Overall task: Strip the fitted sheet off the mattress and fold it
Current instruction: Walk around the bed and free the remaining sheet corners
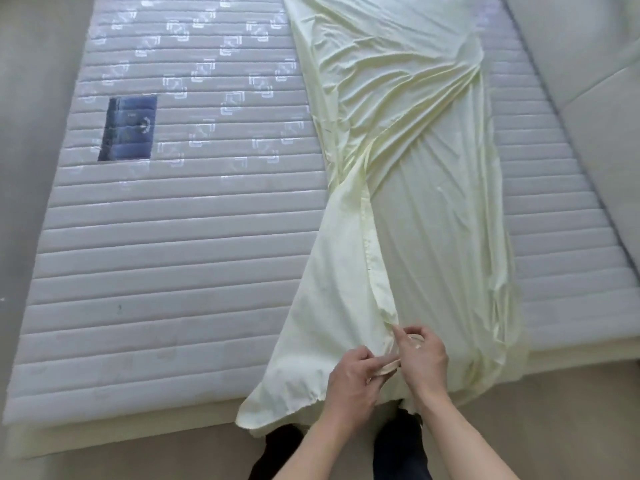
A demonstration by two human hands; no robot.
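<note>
Lying in a long, rumpled strip on the bare mattress, the pale yellow fitted sheet runs from the 12 o'clock end of the bed down to the near edge at 6 o'clock. It covers only the right-hand part of the quilted surface; the white ribbed ticking shows to its 9 o'clock side and in a narrower band at 3 o'clock. Its far half is bunched into diagonal creases, while the near half lies smoother, with a hemmed edge folded over and running down the middle toward the hands. The lowest corner spills over the near edge of the mattress onto the floor at about 7 o'clock.

Both hands meet at the sheet's near end. The left hand has its fingers curled, pinching a gathered piece of the hem between thumb and fingers. Just at its 2 o'clock, the right hand also has curled fingers, pinching the same edge a little higher up. The bulk of the sheet stretches away from both grips toward 12 o'clock.

A dark blue label sits on the mattress at about 10 o'clock, well apart from the sheet.
</note>
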